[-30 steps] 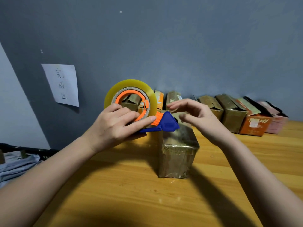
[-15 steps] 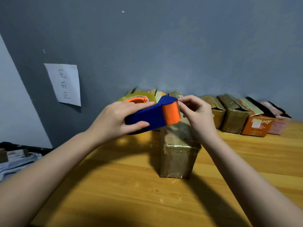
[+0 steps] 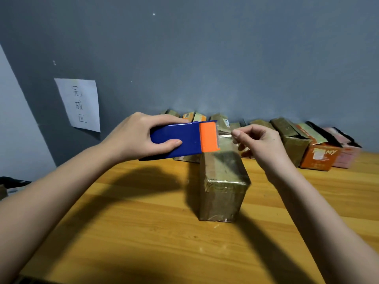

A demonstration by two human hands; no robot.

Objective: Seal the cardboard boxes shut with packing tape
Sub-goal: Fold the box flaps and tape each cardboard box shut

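Grey wall (image 3: 225,58) fills the top of the frame, with a handwritten paper sign (image 3: 79,104) stuck at centre left, and a wooden worktop (image 3: 143,232) runs along the bottom. Centre frame, a cardboard box (image 3: 222,187) stands upright on the worktop, glossy with tape already around it. Just above it, the left hand (image 3: 139,138) wraps round the blue body of the tape dispenser (image 3: 184,140), thumb on the near face and fingers over the top, orange cutter end turned right. That puts the cutter straight opposite the right hand (image 3: 258,140), which pinches the free end of the clear packing tape (image 3: 224,137) between thumb and forefinger, other fingers curled in. A short strip spans the gap, likely being drawn out for the box below. Along the wall at right waits a row of further boxes (image 3: 291,138), some with flaps up, apparently unsealed.
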